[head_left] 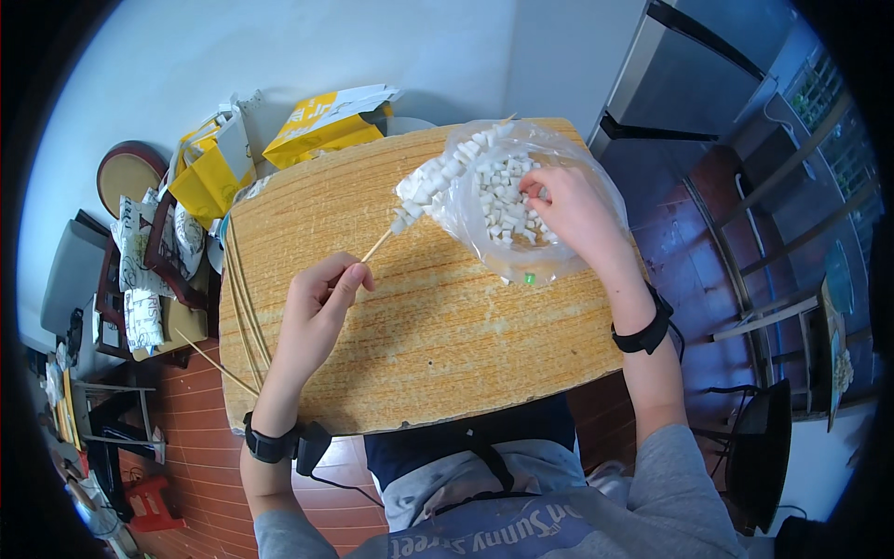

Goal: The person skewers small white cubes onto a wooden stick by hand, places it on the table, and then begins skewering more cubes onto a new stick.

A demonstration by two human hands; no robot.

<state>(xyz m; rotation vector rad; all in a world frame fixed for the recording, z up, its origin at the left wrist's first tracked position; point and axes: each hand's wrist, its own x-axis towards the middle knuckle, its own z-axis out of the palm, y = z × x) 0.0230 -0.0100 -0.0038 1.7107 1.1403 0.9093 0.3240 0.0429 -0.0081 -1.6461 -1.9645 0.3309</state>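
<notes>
My left hand is closed round the lower end of a thin wooden skewer, which slants up and away to the right. White chunky pieces are threaded close together along its upper part, and its far end lies over the rim of a clear plastic bag. Inside the opened bag is a heap of small white cubes. My right hand reaches over this heap, thumb and fingers pinched together. Whatever they may hold is too small to make out.
Several long bare skewers lie along the left side of the wooden table. A small green piece is at the bag's near edge. Yellow-and-white paper bags stand behind the table; a chair with cushions is at left, a fridge at right.
</notes>
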